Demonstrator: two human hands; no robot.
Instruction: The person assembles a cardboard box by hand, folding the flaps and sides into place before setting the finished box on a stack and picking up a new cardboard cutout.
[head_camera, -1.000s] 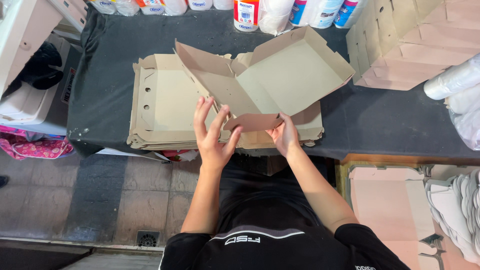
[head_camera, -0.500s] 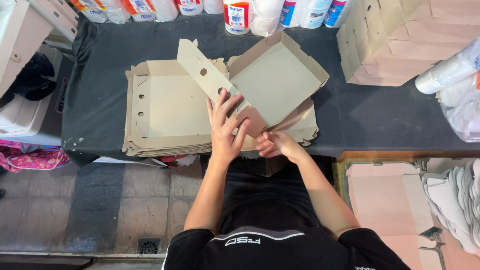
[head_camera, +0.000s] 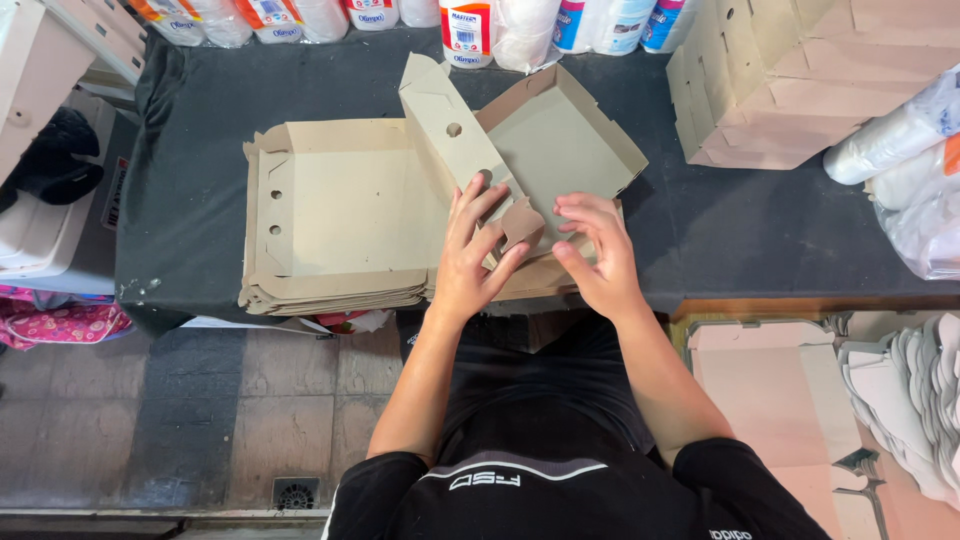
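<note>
A half-folded brown cardboard box (head_camera: 555, 140) rests on a stack of flat box blanks (head_camera: 340, 215) on the dark-covered table (head_camera: 200, 150). My left hand (head_camera: 475, 255) presses on the box's upright side wall with a round hole and pinches a small corner flap. Right beside it, my right hand (head_camera: 598, 260) bends the box's near edge, its fingers curled on the cardboard.
Folded boxes are stacked at the back right (head_camera: 800, 80). Rolls and bottles (head_camera: 470, 25) line the table's far edge. White plastic bags (head_camera: 910, 170) lie at the right. More blanks (head_camera: 780, 370) and stacked white pieces (head_camera: 910, 400) sit low on the right. Tiled floor with a drain (head_camera: 295, 492) is on the left.
The box has been turned and its left wall raised upright. Both hands moved closer together at the near corner, and the left hand now pinches the corner flap.
</note>
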